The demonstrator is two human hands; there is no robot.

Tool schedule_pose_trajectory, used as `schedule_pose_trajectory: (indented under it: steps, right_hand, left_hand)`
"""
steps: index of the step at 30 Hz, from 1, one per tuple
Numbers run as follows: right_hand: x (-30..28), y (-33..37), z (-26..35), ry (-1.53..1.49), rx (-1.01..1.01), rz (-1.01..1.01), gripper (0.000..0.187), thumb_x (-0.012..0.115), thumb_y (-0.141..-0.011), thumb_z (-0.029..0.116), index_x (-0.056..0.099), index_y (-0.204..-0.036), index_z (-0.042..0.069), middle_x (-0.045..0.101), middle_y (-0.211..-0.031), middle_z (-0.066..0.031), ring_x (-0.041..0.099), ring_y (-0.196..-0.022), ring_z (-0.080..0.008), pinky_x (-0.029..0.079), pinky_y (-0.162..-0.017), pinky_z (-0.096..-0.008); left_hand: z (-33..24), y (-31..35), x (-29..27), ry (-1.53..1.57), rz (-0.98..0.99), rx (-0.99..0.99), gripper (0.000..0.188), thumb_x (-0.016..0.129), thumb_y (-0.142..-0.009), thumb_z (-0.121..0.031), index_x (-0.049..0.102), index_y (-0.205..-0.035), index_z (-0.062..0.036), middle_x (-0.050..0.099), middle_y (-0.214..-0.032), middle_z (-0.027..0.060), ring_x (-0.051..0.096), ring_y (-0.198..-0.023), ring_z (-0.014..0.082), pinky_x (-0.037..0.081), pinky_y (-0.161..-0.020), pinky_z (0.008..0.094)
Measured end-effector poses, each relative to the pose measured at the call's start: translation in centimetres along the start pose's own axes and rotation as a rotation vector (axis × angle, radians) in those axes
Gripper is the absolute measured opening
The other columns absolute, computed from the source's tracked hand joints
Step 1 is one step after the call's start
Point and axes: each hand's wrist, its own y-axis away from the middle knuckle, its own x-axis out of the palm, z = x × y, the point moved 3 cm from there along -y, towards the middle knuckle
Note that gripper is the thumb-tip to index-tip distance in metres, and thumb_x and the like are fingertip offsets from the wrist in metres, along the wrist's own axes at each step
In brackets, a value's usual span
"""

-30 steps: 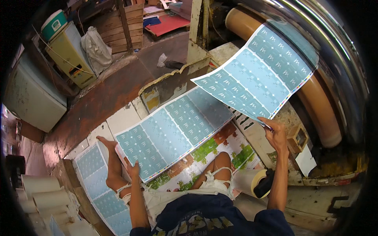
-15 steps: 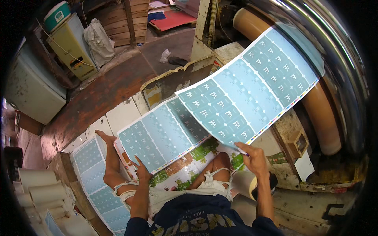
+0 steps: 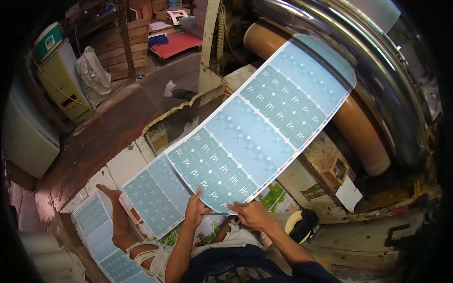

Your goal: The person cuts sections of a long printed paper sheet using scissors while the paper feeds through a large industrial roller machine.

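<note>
A long blue and teal printed sheet [image 3: 255,125] slopes down toward me from a shiny metal roller [image 3: 325,28] at the upper right. My left hand [image 3: 194,207] grips its near edge, thumb on top and the other fingers beneath. At the near right corner, my right hand [image 3: 253,215] pinches the same sheet. Under its left part lies another printed sheet [image 3: 153,198] with the same pattern, across a board with a leafy print [image 3: 278,195]. Further left, a third printed strip [image 3: 92,217] hangs past my bare leg.
Below the metal roller sits a brown roller [image 3: 363,137]. A small wooden box [image 3: 335,170] is fixed to the machine's side, above a roll of tape [image 3: 297,224]. White rolls [image 3: 42,250] stand at the lower left. Beyond the floor are a cabinet [image 3: 66,82] and a red sheet [image 3: 177,45].
The upper sheet has come further down and left from the roller. My left hand has left the lower sheet and taken the upper one's edge. My right hand has moved left with the corner.
</note>
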Motion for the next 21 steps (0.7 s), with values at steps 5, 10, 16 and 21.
schedule_pose_trajectory:
  steps: [5, 10, 16, 21]
  right_hand:
    - [-3.6, -0.6, -2.8, -0.359, 0.171, 0.473, 0.032, 0.068, -0.088, 0.03, 0.069, -0.109, 0.006, 0.07, -0.088, -0.0142, 0.068, -0.071, -0.0205, 0.056, -0.066, -0.0342]
    - [-15.6, 2.6, -10.9, -0.632, 0.529, 0.074, 0.033, 0.06, -0.094, 0.034, 0.068, -0.115, 0.009, 0.07, -0.076, -0.0034, 0.061, -0.052, -0.0084, 0.049, -0.044, -0.0219]
    - [-30.3, 4.7, -24.6, -0.563, 0.464, -0.974, 0.027, 0.052, -0.099, 0.028, 0.062, -0.099, 0.004, 0.065, -0.073, -0.0063, 0.055, -0.048, -0.0081, 0.045, -0.043, -0.0217]
    - [-35.6, 3.6, -32.4, -0.585, 0.447, -1.182, 0.032, 0.052, -0.099, 0.033, 0.062, -0.099, 0.003, 0.066, -0.076, -0.0072, 0.057, -0.054, -0.0083, 0.046, -0.046, -0.0221]
  left_hand:
    - [1.8, -1.0, -3.0, -0.29, -0.164, 0.144, 0.031, 0.068, -0.089, -0.009, 0.058, -0.116, 0.0021, 0.065, -0.104, 0.0083, 0.063, -0.091, 0.0172, 0.053, -0.078, 0.0324]
    - [2.2, 1.6, -4.6, -0.195, -0.163, 0.131, 0.035, 0.067, -0.09, -0.009, 0.055, -0.121, 0.0015, 0.064, -0.108, 0.0084, 0.063, -0.091, 0.0172, 0.052, -0.08, 0.0311]
    - [1.2, 2.3, -5.7, -0.218, -0.176, 0.238, 0.036, 0.066, -0.09, -0.009, 0.054, -0.123, 0.0012, 0.063, -0.11, 0.0075, 0.061, -0.096, 0.0161, 0.05, -0.085, 0.0297]
    - [-0.3, 3.7, -5.9, -0.292, -0.206, 0.312, 0.036, 0.065, -0.089, -0.007, 0.054, -0.123, 0.0017, 0.064, -0.11, 0.0078, 0.062, -0.094, 0.016, 0.05, -0.085, 0.0295]
